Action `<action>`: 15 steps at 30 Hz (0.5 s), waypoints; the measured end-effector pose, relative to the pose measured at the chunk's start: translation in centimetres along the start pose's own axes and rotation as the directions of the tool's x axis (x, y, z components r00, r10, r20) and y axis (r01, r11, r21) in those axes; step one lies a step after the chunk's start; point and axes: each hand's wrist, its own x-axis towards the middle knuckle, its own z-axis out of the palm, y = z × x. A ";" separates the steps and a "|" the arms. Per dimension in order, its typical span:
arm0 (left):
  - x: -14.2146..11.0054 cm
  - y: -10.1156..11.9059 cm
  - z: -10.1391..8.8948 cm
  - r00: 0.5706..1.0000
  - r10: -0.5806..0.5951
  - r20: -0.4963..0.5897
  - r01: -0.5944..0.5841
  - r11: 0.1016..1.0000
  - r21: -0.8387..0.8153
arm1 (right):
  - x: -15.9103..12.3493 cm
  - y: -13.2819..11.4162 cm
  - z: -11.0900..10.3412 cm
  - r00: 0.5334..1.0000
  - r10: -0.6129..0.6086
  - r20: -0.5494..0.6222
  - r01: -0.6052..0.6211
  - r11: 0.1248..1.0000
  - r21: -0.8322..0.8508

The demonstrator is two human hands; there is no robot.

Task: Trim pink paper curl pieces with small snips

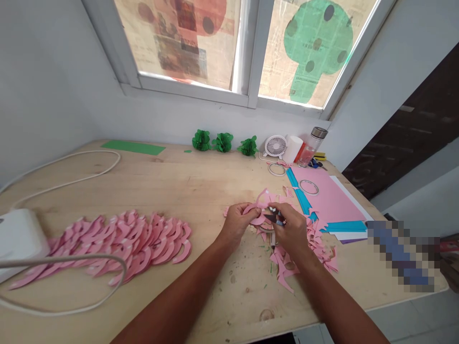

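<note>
Between the thumb and fingers of my left hand [234,222] is a curved pink paper piece [256,220]. My right hand [294,230] is closed around small dark scissors [274,217], whose blades point at the paper. Whether the blades touch it I cannot tell. Pink paper scraps [317,243] lie under and around my right hand, partly hidden by it. A pen-like tool [273,240] and part of a tape roll show beneath my hands. Over on the left, a large heap of curved pink paper strips [139,243] overlaps in rows.
Pink sheets [330,196] lie over blue and white paper at right, with a tape ring [309,188] on top. Green paper balls [222,142], a small fan [275,145] and a glass bottle [311,147] line the wall. A white cable [120,272] loops at left.
</note>
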 end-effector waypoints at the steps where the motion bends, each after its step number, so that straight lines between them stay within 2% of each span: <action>1: 0.0 0.0 0.0 1.000 -0.002 0.002 0.002 1.000 0.005 | 0.0 0.1 0.0 0.999 0.054 -0.001 -0.054 0.998 0.041; 7: -0.2 0.3 0.3 1.000 0.018 -0.015 -0.018 0.999 0.038 | 0.3 0.0 -0.1 0.953 0.293 0.072 -0.302 0.930 0.212; 15: -0.2 0.2 0.3 1.000 0.019 -0.013 -0.019 1.000 0.024 | 0.4 -0.2 0.2 0.905 0.381 0.191 -0.422 0.864 0.274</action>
